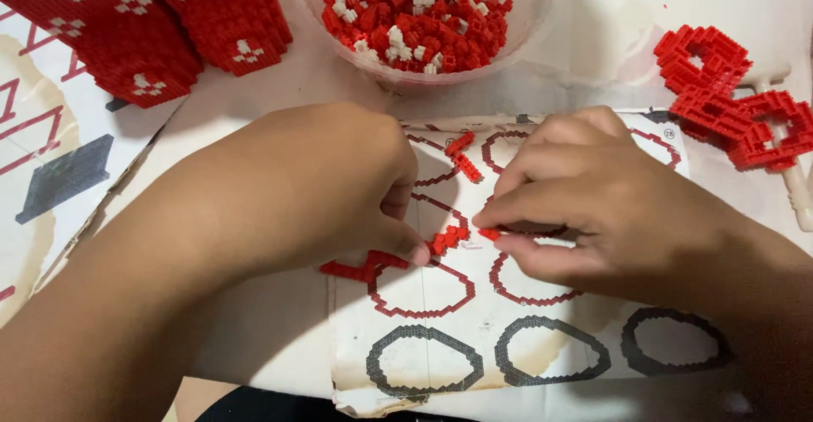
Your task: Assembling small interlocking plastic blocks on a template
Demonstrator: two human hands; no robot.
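Observation:
My left hand (313, 189) presses a thin curved strip of small red bricks (445, 240) down on a printed instruction sheet (440, 337); thumb and fingers pinch its left part. My right hand (593, 202) comes in from the right and pinches a tiny red brick (489, 234) right at the strip's end. Another short red brick strip (461, 155) lies on the sheet above, between the hands. The sheet shows red and dark grey ring outlines.
A clear bowl (542, 16) of loose red and white bricks stands at the top centre. Large built red brick blocks (144, 24) with white patterns lie top left. Several finished red brick rings (728, 92) lie at the right, over a white tool (796, 189).

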